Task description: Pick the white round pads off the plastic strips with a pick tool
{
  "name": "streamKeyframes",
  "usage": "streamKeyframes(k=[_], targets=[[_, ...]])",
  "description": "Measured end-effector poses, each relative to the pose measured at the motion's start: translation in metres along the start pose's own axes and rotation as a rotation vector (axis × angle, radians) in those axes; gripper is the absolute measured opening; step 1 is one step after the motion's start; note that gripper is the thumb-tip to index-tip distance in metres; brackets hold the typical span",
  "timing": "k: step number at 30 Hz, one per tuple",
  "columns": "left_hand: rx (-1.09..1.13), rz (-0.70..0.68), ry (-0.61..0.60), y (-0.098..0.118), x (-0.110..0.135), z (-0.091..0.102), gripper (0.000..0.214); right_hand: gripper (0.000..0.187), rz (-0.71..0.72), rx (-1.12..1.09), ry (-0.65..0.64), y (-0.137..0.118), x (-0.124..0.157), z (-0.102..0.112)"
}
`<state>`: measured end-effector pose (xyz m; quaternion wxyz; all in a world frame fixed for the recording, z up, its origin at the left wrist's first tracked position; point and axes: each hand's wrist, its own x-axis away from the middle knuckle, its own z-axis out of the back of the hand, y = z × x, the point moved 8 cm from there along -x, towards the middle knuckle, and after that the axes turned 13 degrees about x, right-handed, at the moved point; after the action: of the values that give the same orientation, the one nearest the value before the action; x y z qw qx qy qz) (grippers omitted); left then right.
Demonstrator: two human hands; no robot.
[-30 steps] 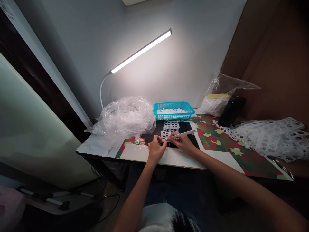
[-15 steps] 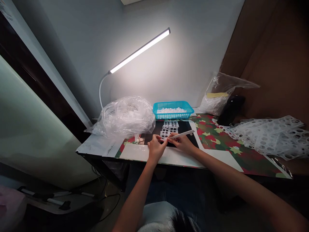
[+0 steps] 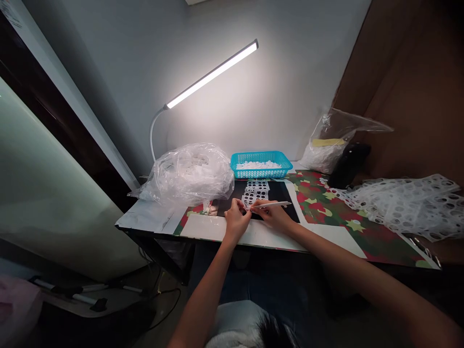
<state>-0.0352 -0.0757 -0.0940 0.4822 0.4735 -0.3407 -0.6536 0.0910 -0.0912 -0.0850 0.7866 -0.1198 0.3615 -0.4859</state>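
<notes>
Desk surface, head view: a green-and-red camouflage-printed sheet [image 3: 319, 205] lies beside a flat black mat [image 3: 279, 191], lit by a white gooseneck LED bar lamp [image 3: 213, 74]. Left hand [image 3: 236, 221] is closed in a pinch at the near end of a white perforated plastic strip [image 3: 255, 193] lying on the mat. Right hand [image 3: 274, 216] grips a slim white stylus-like tool [image 3: 271, 205], its tip at the strip (contact too small to confirm). A turquoise plastic mesh basket [image 3: 261, 173] stands just beyond.
</notes>
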Motion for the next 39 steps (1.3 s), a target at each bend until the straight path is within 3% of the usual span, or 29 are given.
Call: streamKeyframes(k=[8, 15, 17, 21, 23, 29, 33, 39], targets=[[0.012, -0.021, -0.022, -0.002, 0.001, -0.003, 0.023, 0.033, -0.044, 0.017, 0.104, 0.002, -0.002, 0.01], [-0.025, -0.033, -0.016, 0.0, 0.005, -0.001, 0.019, 0.034, -0.131, 0.031, 0.377, 0.029, 0.001, 0.042], [-0.034, -0.034, -0.011, 0.0, 0.005, -0.001, 0.019, 0.035, -0.128, -0.017, 0.316, 0.032, 0.001, 0.04], [-0.035, -0.018, -0.014, -0.001, 0.005, -0.003, 0.018, 0.036, -0.073, -0.096, 0.026, 0.023, 0.001, 0.018], [-0.03, -0.01, -0.017, -0.001, 0.005, -0.004, 0.017, 0.036, -0.058, -0.098, -0.025, 0.02, 0.003, 0.014], [0.04, -0.046, -0.065, 0.003, 0.005, -0.01, 0.032, 0.035, -0.078, -0.133, 0.006, 0.021, 0.009, 0.019], [0.177, -0.085, -0.109, 0.002, 0.005, -0.015, 0.029, 0.033, -0.086, -0.148, 0.016, 0.025, 0.013, 0.019], [0.307, -0.059, -0.074, -0.004, 0.002, -0.018, 0.034, 0.031, -0.087, -0.134, 0.015, 0.027, 0.013, 0.015]])
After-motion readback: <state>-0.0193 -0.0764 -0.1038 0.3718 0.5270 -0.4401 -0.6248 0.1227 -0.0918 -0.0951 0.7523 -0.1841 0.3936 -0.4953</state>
